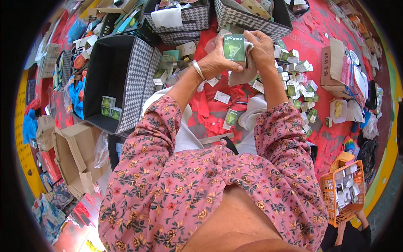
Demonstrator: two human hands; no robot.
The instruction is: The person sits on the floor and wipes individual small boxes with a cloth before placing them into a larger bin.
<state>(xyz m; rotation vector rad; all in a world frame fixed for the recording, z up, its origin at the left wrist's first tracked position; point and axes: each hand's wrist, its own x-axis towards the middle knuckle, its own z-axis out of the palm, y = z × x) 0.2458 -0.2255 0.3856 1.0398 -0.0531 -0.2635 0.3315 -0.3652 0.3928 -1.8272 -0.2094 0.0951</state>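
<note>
My left hand is closed around a small green light bulb box, held up in front of me with its printed bulb picture showing. In my right hand is a pale grey cloth, bunched against the box's right side. Below my hands, another green bulb box stands on the red floor covering near a white flap. To the right of my right forearm lies a heap of small green-and-white boxes, tumbled at many angles.
At left an open black-lined houndstooth storage bin holds a few green boxes. Further houndstooth bins stand ahead. Brown cartons sit lower left. Lower right, another person's hands are at an orange basket of small boxes.
</note>
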